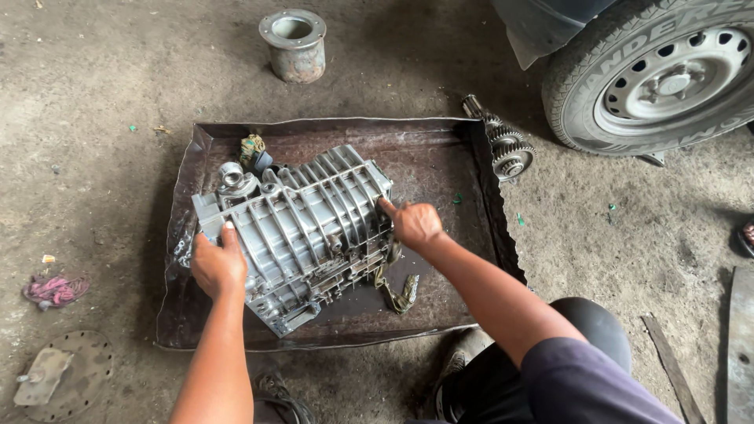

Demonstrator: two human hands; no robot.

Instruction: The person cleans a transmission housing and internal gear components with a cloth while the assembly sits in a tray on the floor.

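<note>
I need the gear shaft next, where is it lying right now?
The gear shaft lies on the ground at the metal tray's far right corner, between the tray and the car wheel.
</note>
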